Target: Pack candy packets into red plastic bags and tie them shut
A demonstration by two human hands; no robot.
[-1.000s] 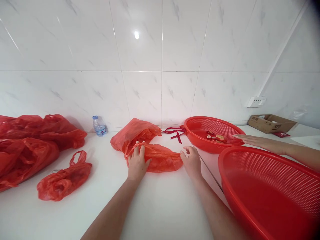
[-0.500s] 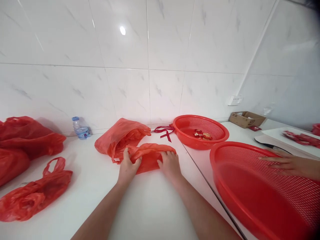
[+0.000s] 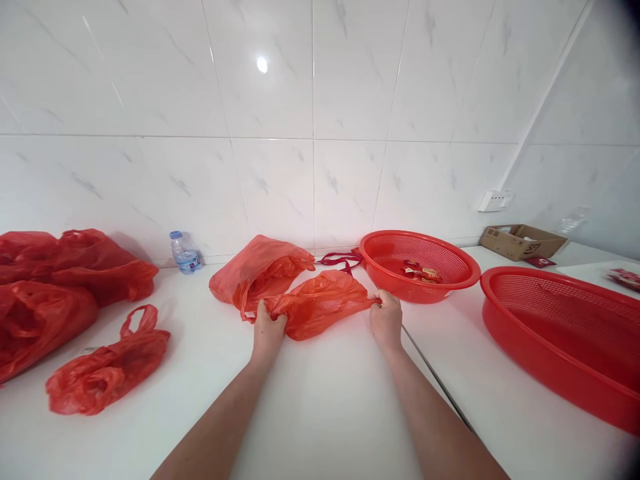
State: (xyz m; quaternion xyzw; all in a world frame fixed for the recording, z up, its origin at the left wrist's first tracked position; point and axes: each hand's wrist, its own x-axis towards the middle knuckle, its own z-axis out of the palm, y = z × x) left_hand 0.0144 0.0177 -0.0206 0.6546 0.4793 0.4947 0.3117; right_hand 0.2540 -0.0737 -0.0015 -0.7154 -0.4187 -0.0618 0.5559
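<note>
A thin red plastic bag (image 3: 325,303) is stretched sideways between my two hands, just above or on the white table. My left hand (image 3: 269,330) pinches its left end, thumb and fingers closed. At the other end, my right hand (image 3: 386,320) grips a bunched corner of the same bag. Right behind it lies a fuller red plastic bag (image 3: 250,270), its mouth facing right, with crumpled red plastic inside. The two bags touch or overlap near my left hand; I cannot tell which.
A round red basket (image 3: 385,287) holds a few small wrapped packets (image 3: 425,273). A larger red basket (image 3: 545,360) stands at the right. Dark red ribbon (image 3: 340,257), a cardboard box (image 3: 515,247) and a water bottle (image 3: 185,255) sit near the wall. More red bags (image 3: 110,367) lie left.
My right hand has moved right, pulling the bag's end out and drawing its mouth flatter. The large basket has shifted right, and another person's hand there has left the view. The view has turned slightly left.
</note>
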